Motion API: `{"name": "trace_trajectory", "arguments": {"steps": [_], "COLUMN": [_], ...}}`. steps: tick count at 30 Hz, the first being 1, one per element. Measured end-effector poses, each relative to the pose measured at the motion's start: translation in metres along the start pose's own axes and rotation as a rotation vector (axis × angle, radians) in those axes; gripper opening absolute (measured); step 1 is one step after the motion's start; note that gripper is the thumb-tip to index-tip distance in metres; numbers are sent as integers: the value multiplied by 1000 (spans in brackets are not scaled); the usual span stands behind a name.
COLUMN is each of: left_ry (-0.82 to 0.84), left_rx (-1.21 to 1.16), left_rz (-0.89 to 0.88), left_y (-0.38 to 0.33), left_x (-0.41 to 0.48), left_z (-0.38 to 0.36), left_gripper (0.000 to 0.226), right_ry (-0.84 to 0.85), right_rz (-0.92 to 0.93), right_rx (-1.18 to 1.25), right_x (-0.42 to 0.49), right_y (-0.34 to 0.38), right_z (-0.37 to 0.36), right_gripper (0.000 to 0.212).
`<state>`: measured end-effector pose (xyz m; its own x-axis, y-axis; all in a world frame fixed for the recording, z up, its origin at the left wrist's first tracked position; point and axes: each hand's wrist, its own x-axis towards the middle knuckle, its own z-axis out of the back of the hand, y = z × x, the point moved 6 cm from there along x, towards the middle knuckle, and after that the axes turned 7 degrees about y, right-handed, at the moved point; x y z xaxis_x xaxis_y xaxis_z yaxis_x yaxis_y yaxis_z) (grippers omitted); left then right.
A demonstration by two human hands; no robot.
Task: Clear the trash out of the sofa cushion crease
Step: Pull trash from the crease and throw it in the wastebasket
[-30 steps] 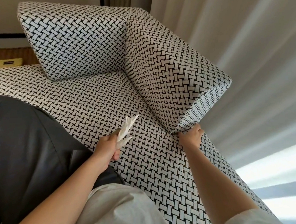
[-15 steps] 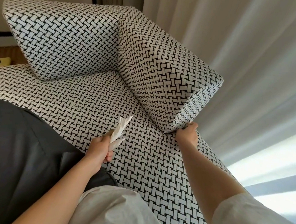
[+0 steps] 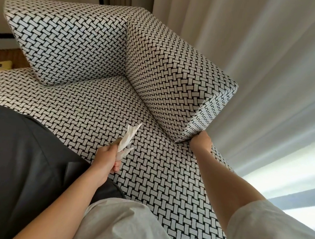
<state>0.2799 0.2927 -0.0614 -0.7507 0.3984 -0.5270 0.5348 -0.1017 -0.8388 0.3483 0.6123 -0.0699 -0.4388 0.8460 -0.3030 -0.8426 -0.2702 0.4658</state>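
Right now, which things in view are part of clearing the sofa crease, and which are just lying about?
Part of the job:
- white crumpled paper, held in the left hand
- back cushion, its lower corner gripped by the right hand
- seat

Just lying about:
- dark jacket
- curtain
- yellow thing on the floor

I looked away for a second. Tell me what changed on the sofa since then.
Almost nothing. The right hand has kept its grip on the lower corner of the back cushion, perhaps tipping it slightly. The left hand still holds the crumpled white paper above the seat. Nothing was picked up or let go.
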Motion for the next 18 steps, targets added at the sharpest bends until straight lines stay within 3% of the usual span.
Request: {"name": "trace_trajectory", "arguments": {"steps": [9, 14, 18], "left_ry": [-11, 0, -7], "left_rx": [19, 23, 15], "left_rz": [6, 9, 2], "left_y": [4, 4, 4], "left_x": [5, 6, 5], "left_z": [2, 2, 3], "left_gripper": [26, 26, 25], "right_ry": [-19, 28, 13], "right_rz": [314, 246, 138], "right_rx": [166, -167, -252], "right_x": [-46, -60, -55], "right_y": [2, 17, 22], "right_z": [-28, -39, -32], "right_gripper": [19, 48, 28]}}
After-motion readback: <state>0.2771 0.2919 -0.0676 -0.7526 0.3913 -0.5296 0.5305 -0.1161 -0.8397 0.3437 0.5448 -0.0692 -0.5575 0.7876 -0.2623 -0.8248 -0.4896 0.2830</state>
